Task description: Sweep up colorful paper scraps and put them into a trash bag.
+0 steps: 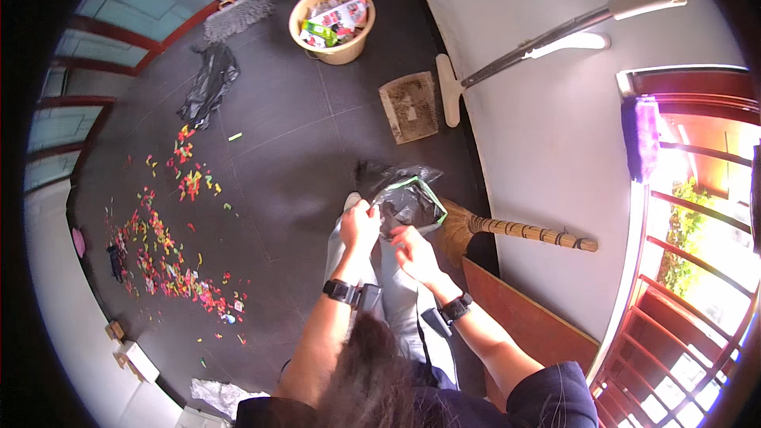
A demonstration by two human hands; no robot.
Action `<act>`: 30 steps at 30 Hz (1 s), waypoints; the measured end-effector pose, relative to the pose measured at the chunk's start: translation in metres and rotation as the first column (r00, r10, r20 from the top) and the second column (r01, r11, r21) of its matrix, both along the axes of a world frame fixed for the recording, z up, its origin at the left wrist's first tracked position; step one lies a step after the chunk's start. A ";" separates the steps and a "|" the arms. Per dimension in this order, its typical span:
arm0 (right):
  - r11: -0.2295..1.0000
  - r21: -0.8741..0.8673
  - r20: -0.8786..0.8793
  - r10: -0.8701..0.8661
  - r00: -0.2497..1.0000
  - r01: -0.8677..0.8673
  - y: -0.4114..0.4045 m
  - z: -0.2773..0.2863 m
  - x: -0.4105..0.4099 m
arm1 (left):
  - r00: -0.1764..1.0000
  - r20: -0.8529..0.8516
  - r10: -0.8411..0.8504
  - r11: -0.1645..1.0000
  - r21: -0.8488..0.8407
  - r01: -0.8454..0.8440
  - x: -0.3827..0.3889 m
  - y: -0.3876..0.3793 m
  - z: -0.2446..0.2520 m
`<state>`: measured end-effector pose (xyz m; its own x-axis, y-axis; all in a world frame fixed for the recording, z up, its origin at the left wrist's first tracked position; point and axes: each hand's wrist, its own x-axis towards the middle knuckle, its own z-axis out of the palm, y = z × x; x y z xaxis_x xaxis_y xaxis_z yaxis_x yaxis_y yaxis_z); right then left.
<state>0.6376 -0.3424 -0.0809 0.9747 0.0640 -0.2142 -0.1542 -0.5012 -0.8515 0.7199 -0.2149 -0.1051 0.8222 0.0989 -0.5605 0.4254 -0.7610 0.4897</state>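
Observation:
A black plastic bag (410, 205) with a light green band along its rim hangs with its mouth spread in front of my legs. My left hand (359, 226) pinches the bag's left edge between thumb and fingers. At the near edge of the mouth is my right hand (415, 252), its fingers bent against or very close to the plastic. Whether those fingers grip the bag is unclear. Just right of the bag, a straw broom (523, 233) leans with its bristles partly behind it.
Colourful paper scraps (160, 255) litter the dark floor at left. A crumpled black bag (211, 83) lies near a mop head (238, 16). Beyond stand a rubbish-filled bucket (297, 24) and a dustpan (409, 108). A long-handled tool (535, 35) leans on the right wall.

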 end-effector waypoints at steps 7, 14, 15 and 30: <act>0.940 -0.332 -0.578 -0.136 0.805 -0.080 0.029 -0.034 0.008 | 0.960 0.147 0.239 0.966 -0.132 -0.221 -0.050 0.113 0.076; 0.641 -0.333 -0.696 0.328 0.639 -0.691 0.104 -0.076 0.032 | 0.738 0.224 0.637 0.756 -0.371 -0.539 -0.131 0.222 0.114; 0.439 -0.345 -0.431 0.711 0.556 -0.830 0.092 -0.119 0.036 | 0.696 0.220 0.684 0.696 -0.481 -0.533 -0.132 0.234 0.121; 0.889 0.126 -0.386 0.453 0.804 -0.441 0.357 -0.043 0.041 | 0.311 0.126 0.942 0.311 -0.673 -0.671 -0.246 0.442 0.149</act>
